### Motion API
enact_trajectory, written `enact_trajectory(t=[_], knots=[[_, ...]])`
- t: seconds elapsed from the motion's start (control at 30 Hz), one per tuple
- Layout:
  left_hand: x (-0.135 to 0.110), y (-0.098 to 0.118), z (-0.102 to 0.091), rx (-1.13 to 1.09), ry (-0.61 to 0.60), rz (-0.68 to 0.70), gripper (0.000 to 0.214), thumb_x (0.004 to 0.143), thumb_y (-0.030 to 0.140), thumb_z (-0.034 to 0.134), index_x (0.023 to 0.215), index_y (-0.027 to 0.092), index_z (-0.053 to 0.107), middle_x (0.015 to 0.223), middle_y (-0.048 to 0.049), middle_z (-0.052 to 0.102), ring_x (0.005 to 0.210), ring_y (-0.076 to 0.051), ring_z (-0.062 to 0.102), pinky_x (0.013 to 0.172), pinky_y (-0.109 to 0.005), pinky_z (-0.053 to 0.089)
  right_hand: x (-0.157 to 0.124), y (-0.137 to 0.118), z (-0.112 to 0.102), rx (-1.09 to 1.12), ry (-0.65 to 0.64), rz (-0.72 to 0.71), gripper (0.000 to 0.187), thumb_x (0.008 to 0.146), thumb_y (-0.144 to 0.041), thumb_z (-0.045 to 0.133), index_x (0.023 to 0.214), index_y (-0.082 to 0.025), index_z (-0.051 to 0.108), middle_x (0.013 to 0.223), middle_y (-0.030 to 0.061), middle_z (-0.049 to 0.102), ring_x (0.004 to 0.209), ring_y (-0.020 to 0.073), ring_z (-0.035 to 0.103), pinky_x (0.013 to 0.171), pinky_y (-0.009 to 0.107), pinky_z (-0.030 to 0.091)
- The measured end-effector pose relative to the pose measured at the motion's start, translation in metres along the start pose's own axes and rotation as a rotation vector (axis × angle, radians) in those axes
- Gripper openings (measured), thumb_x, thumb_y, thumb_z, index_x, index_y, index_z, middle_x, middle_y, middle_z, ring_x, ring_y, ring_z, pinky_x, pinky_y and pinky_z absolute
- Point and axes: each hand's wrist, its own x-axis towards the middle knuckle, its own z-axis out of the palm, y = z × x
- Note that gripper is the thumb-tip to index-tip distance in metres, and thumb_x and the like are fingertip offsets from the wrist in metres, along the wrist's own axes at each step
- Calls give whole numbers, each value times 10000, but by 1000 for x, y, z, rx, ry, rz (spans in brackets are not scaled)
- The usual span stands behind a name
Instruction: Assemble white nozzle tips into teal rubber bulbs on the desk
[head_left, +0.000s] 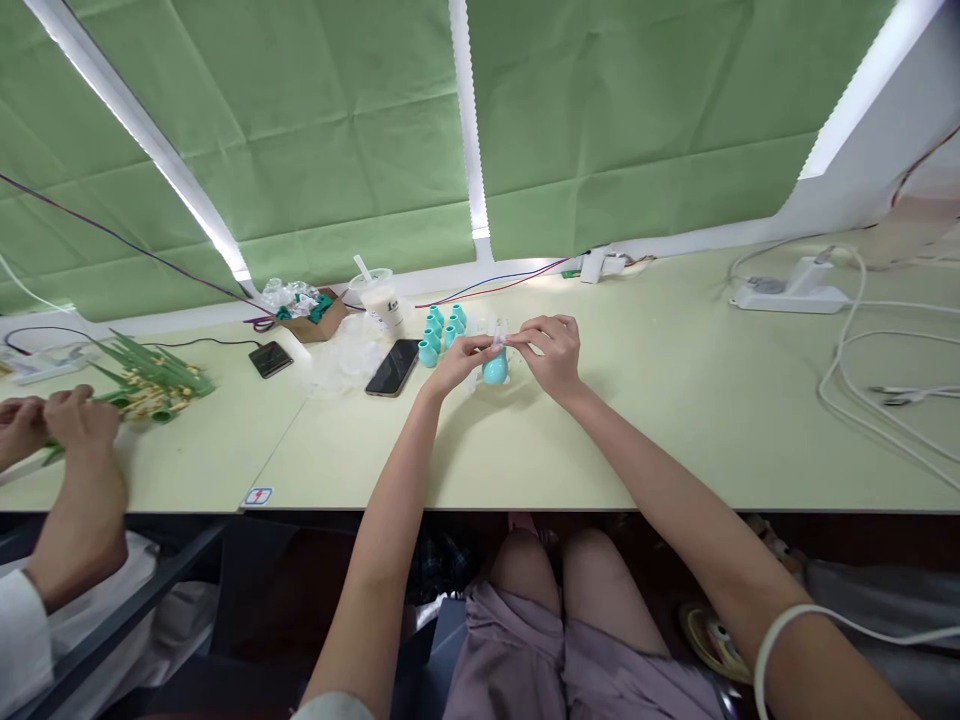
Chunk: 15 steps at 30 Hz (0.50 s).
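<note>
A turquoise bulb-shaped vase point(494, 371) stands on the table between my hands, with clear plastic around it. Just above it, at its neck, my left hand point(459, 366) and my right hand point(553, 356) meet with pinched fingertips. Between them is a small clear plastic piece point(499, 340); its exact form is too small to tell. Left of my left hand stand several small turquoise vases point(428, 352) in rows. A black phone point(393, 367) lies beside them.
A lidded drink cup point(384, 308), crumpled clear plastic point(341, 358) and a cardboard box point(315, 322) of scraps are at the back left. Further left, a co-worker's hands point(79, 420) handle green plants point(154, 380). A power strip point(791, 292) and white cables point(844, 345) lie right.
</note>
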Motion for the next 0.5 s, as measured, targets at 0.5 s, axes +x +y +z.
enact_trajectory(t=[0.5], knots=[[0, 6, 7, 56, 20, 3, 415, 729, 525, 601, 595, 132, 577, 631, 2, 447, 650, -103, 387, 598, -246, 284, 12, 4, -8, 268, -135, 125, 216, 877, -264, 489, 723, -216, 633, 794, 10, 627, 746, 158, 568, 827, 335, 355]])
